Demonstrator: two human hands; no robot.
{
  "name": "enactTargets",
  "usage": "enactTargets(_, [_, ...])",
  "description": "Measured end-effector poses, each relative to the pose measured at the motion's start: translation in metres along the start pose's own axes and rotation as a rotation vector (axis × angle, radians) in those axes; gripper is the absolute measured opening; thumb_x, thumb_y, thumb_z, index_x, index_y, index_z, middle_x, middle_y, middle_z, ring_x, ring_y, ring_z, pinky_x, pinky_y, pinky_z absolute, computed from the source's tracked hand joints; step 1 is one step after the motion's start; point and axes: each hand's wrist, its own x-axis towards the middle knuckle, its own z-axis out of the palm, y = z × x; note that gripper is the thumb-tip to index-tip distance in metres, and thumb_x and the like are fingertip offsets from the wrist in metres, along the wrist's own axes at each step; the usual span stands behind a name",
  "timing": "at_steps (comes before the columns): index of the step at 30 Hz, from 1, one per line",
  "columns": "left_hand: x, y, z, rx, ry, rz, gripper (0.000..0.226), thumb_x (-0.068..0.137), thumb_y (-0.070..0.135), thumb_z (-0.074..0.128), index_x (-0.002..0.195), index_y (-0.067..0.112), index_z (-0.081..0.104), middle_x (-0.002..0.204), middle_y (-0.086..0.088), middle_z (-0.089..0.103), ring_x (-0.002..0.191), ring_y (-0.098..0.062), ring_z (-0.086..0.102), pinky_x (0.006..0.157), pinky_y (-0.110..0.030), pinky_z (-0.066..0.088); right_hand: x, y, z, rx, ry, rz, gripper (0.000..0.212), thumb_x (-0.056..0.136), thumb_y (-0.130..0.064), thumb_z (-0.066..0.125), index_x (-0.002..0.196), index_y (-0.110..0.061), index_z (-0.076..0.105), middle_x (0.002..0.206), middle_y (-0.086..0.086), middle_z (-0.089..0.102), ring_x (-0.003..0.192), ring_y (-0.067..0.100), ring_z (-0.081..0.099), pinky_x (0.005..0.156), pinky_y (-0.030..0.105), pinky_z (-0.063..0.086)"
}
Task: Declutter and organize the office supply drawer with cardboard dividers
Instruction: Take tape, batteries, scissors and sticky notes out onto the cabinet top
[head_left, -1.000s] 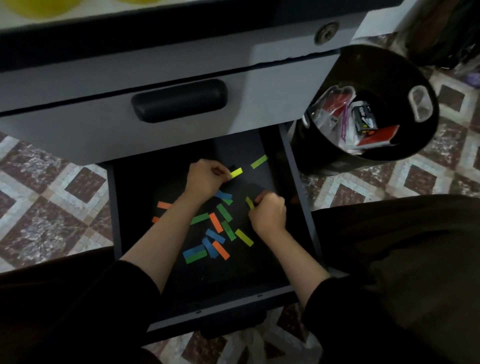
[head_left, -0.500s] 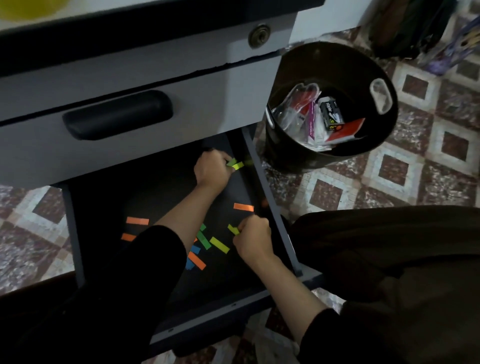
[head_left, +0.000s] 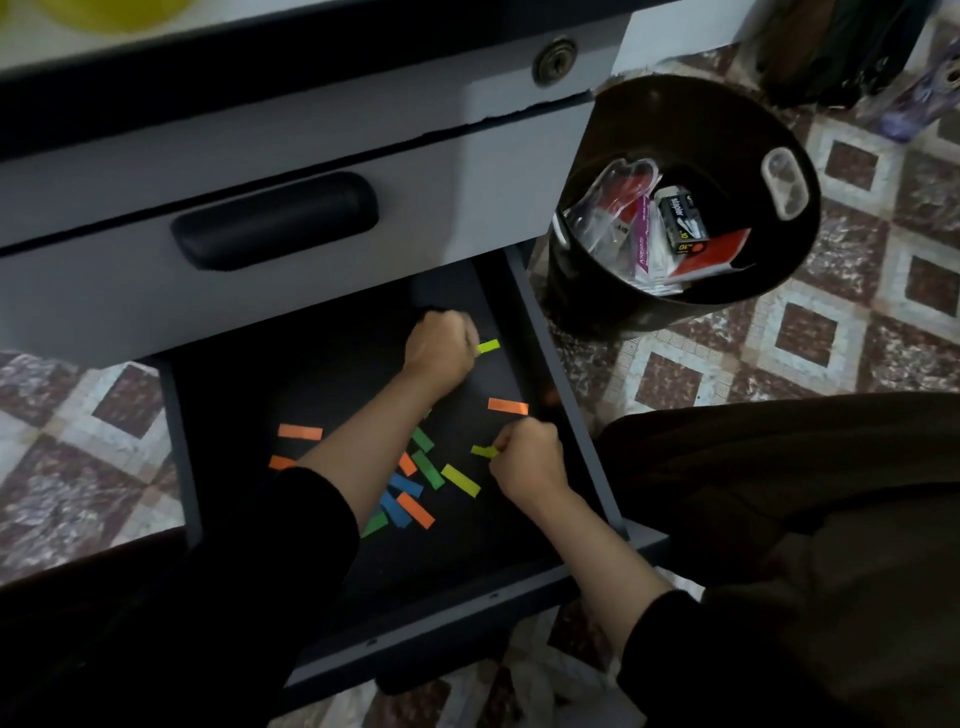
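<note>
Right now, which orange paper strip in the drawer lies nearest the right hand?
The orange paper strip just beyond the right hand, alone by the drawer's right wall; others lie farther left.

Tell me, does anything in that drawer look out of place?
Coloured paper strips lie scattered at all angles on the drawer floor, some overlapping. The left hand and right hand each pinch a yellow-green strip.

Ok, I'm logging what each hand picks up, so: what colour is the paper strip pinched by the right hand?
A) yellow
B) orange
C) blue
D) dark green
A: the right hand pinches one end of a yellow strip, while the orange, blue and green ones lie among the loose strips to its left.
</note>
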Motion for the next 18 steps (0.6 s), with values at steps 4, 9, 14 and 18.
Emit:
enactTargets(4, [-0.031,-0.029,-0.015,-0.076,-0.027,0.056,0.016,0.078,-0.003,0.066,0.091,0.007,0.070,0.085,-0.009,0.071,0.085,-0.018,0.067,0.084,-0.029,0.052,0.002,0.000,0.001,-0.001,0.033,-0.020,0.014,0.084,0.000,0.055,0.089,0.003,0.068,0.096,0.016,0.063,0.088,0.031,0.061,0.070,0.029,0.048])
enactTargets(9, [-0.071,-0.052,-0.020,0.144,-0.264,0.183,0.013,0.082,0.009,0.067,0.093,0.013,0.073,0.090,0.007,0.063,0.083,-0.002,0.053,0.080,-0.016,0.043,0.005,0.001,0.008,0.008,0.102,-0.022,0.009,0.084,-0.004,0.062,0.085,0.003,0.069,0.093,0.018,0.065,0.088,0.032,0.064,0.078,0.036,0.055])
enactTargets(14, [-0.090,-0.054,-0.005,0.284,-0.392,0.296,0.017,0.085,0.014,0.062,0.100,0.017,0.070,0.092,0.005,0.066,0.089,-0.010,0.059,0.078,-0.024,0.046,0.008,-0.007,0.003,-0.040,0.130,-0.040,0.015,0.087,-0.009,0.061,0.096,0.000,0.068,0.103,0.017,0.061,0.095,0.033,0.061,0.084,0.039,0.054])
enactTargets(18, [-0.098,-0.059,0.017,0.374,-0.332,0.385,0.029,0.090,0.012,0.053,0.119,0.014,0.056,0.108,-0.005,0.062,0.101,-0.021,0.058,0.085,-0.035,0.048,0.010,-0.010,-0.001,-0.119,0.098,-0.073,0.016,0.085,-0.006,0.060,0.099,-0.001,0.066,0.105,0.017,0.061,0.096,0.033,0.061,0.085,0.039,0.053])
